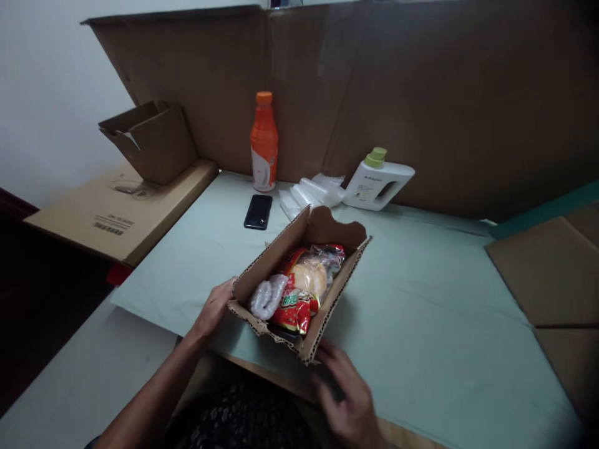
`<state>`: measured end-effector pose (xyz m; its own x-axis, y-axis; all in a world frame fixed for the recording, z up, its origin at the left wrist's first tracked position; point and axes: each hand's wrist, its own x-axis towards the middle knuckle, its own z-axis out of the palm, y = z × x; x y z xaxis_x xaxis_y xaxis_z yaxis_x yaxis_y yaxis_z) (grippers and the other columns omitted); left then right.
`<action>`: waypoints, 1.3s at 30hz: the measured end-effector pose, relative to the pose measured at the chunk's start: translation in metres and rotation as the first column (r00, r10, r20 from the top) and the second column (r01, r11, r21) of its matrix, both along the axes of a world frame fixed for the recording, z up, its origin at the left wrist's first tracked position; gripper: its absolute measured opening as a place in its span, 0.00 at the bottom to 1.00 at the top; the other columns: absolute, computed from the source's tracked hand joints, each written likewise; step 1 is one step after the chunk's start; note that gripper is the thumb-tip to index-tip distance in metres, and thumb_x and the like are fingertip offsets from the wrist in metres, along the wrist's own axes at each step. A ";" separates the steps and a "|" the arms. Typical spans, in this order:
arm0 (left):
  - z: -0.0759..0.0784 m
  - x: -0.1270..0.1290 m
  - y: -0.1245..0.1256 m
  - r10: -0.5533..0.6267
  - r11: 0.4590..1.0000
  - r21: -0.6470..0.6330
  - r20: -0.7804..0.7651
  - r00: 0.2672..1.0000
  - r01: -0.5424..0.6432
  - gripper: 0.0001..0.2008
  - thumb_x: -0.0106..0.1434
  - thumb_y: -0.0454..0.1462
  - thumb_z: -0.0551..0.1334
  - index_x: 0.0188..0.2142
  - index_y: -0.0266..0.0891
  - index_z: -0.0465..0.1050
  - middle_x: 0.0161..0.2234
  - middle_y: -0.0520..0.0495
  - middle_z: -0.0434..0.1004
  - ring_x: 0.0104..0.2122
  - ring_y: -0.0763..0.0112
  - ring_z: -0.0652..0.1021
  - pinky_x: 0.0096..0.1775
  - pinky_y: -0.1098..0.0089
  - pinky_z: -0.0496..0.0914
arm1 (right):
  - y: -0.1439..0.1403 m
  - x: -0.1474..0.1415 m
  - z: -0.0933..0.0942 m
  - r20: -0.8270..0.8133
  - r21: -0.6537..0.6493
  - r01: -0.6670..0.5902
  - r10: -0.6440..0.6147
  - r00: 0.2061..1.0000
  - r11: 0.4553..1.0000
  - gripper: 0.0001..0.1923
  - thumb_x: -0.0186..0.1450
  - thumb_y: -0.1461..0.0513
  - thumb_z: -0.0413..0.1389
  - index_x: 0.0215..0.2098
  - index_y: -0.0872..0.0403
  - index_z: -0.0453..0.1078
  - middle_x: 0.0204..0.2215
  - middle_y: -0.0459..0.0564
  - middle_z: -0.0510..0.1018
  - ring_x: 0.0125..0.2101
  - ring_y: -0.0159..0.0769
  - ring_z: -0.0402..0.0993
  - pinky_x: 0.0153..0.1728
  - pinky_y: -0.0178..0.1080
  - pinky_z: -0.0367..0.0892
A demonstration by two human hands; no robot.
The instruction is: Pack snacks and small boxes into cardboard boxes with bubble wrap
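Right hand (346,396), fingers loosely spread, sits by the box (329,228); left hand (215,310) grasps its side, seemingly steadying it.

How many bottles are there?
2: the orange bottle stands at the back, behind the black phone, and the white bottle with the green cap is farther right. More might be hidden in the open box.
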<state>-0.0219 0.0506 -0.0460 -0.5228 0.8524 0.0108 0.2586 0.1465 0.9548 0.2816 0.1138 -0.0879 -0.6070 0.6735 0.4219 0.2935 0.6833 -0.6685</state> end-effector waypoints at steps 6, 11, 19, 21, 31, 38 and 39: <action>-0.017 0.044 -0.065 0.186 0.981 -0.043 -0.025 0.982 -0.187 0.24 0.66 0.50 0.61 0.55 0.39 0.73 0.47 0.41 0.80 0.46 0.56 0.81 0.47 0.60 0.77 | 0.123 -0.018 0.027 -0.081 -0.256 0.154 -0.180 0.980 0.954 0.35 0.66 0.52 0.59 0.68 0.49 0.57 0.63 0.61 0.69 0.57 0.49 0.73 0.47 0.49 0.75; -0.043 0.081 -0.048 0.159 0.987 0.034 -0.055 0.986 -0.157 0.37 0.63 0.46 0.64 0.68 0.40 0.55 0.56 0.35 0.71 0.47 0.57 0.79 0.48 0.57 0.77 | 0.167 -0.050 0.038 -0.171 -0.450 -0.112 0.038 0.985 0.886 0.35 0.61 0.45 0.62 0.61 0.49 0.64 0.60 0.57 0.72 0.58 0.50 0.72 0.50 0.47 0.74; -0.034 0.044 -0.027 -0.132 0.983 0.108 -0.150 0.980 0.148 0.41 0.64 0.49 0.64 0.71 0.42 0.51 0.68 0.35 0.58 0.68 0.44 0.61 0.65 0.47 0.62 | 0.105 0.020 0.008 -0.004 -0.441 0.235 -0.263 0.965 0.866 0.29 0.63 0.47 0.62 0.58 0.49 0.67 0.53 0.56 0.77 0.42 0.43 0.78 0.44 0.47 0.75; -0.042 0.052 -0.029 -0.126 0.985 0.095 -0.151 0.980 0.141 0.44 0.64 0.50 0.65 0.72 0.42 0.48 0.71 0.35 0.53 0.70 0.43 0.56 0.68 0.45 0.56 | 0.094 0.021 0.001 -0.042 -0.417 0.256 -0.300 0.953 0.872 0.33 0.62 0.46 0.62 0.62 0.48 0.64 0.57 0.57 0.74 0.46 0.45 0.76 0.45 0.48 0.75; -0.023 0.041 0.004 0.066 0.989 0.137 -0.075 0.995 -0.055 0.44 0.63 0.54 0.65 0.69 0.34 0.52 0.65 0.32 0.64 0.66 0.45 0.66 0.67 0.47 0.59 | 0.087 -0.046 0.036 -0.237 -0.395 0.117 -0.224 0.945 0.911 0.41 0.62 0.49 0.65 0.69 0.43 0.57 0.64 0.56 0.67 0.45 0.43 0.77 0.43 0.49 0.78; -0.031 0.079 0.012 -0.120 0.968 0.194 -0.187 0.975 0.157 0.53 0.62 0.49 0.67 0.74 0.41 0.34 0.74 0.35 0.38 0.73 0.45 0.46 0.71 0.46 0.47 | 0.084 -0.011 0.026 -0.318 -0.472 0.238 -0.416 0.852 0.849 0.39 0.61 0.53 0.67 0.67 0.44 0.61 0.65 0.55 0.66 0.55 0.47 0.73 0.51 0.50 0.74; -0.036 0.077 0.007 -0.098 0.977 0.169 -0.182 0.978 0.129 0.52 0.62 0.48 0.67 0.74 0.42 0.34 0.74 0.35 0.39 0.73 0.45 0.46 0.71 0.45 0.48 | 0.083 -0.013 0.021 -0.298 -0.490 0.219 -0.398 0.868 0.844 0.39 0.61 0.52 0.67 0.67 0.45 0.61 0.65 0.56 0.66 0.54 0.47 0.73 0.50 0.50 0.74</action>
<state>0.0556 0.0573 -0.0816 -0.3997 0.8820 0.2496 0.4256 -0.0626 0.9027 0.2683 0.1964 -0.0673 -0.1906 0.9617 0.1968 0.1060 0.2195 -0.9698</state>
